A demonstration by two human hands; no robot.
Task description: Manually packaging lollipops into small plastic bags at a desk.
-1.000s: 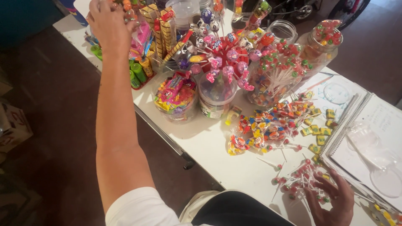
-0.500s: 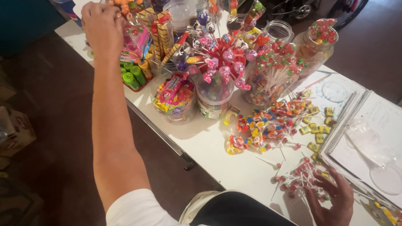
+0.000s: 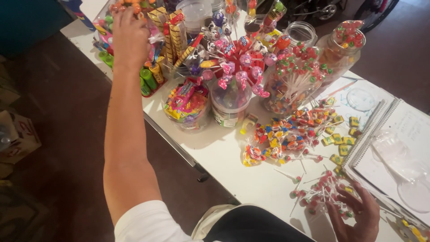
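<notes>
White table (image 3: 233, 166) is covered with sweets. The person's left hand (image 3: 130, 38) is stretched far out to the back corner. It has slid a little nearer to the tubs since a moment ago. Its fingers curl down onto the wrapped sweets (image 3: 154, 42) there, so its grip looks pressed together, but what it pinches is hidden. Green tubes (image 3: 145, 80) stand just below that hand.

The right hand (image 3: 358, 215) has hardly moved. It rests at the near edge of the table, fingers spread wide over a pile of red lollipops (image 3: 320, 195) with white sticks. It touches them but does not pinch any.

Between the hands lie a heap of bright wrapped candies (image 3: 291, 134), a tub of pink lollipops (image 3: 230, 96), and a glass jar (image 3: 291, 80) full of lollipops. A spiral notebook (image 3: 394, 134) lies at the right.
</notes>
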